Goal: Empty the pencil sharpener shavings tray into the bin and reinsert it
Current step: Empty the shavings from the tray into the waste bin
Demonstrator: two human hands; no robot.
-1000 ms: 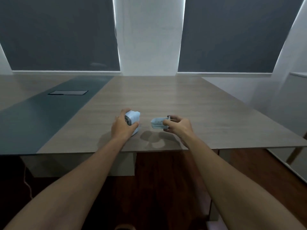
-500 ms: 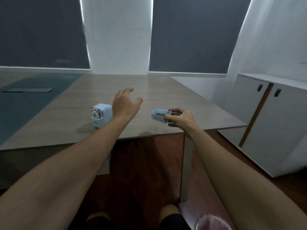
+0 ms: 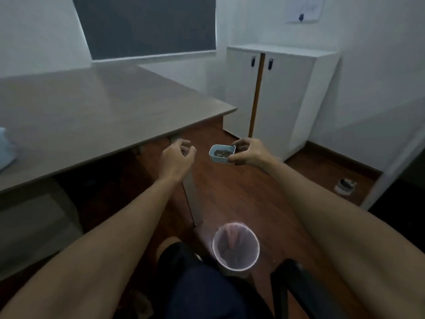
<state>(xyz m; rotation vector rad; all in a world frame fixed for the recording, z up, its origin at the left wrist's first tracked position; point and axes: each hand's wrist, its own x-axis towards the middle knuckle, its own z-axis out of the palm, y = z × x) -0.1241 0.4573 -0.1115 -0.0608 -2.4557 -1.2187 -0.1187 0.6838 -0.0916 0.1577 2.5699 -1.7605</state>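
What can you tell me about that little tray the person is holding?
The tray is a small, pale blue, open-topped box with rounded corners, apparently plastic. Brownish pencil shavings lie heaped inside. It is held roughly level, open side up, in the air above the wooden floor, beyond the table's edge. Only the right hand touches it, pinching its right end between thumb and fingers. It has not been tipped out yet.

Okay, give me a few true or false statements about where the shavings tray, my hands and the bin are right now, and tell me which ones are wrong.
1. The right hand holds the shavings tray. True.
2. The tray is empty. False: brownish shavings lie in it.
3. The left hand holds nothing. True.
4. The bin stands on the table. False: it stands on the floor, beside the person's legs.
5. The tray is tipped upside down. False: it is held open side up.
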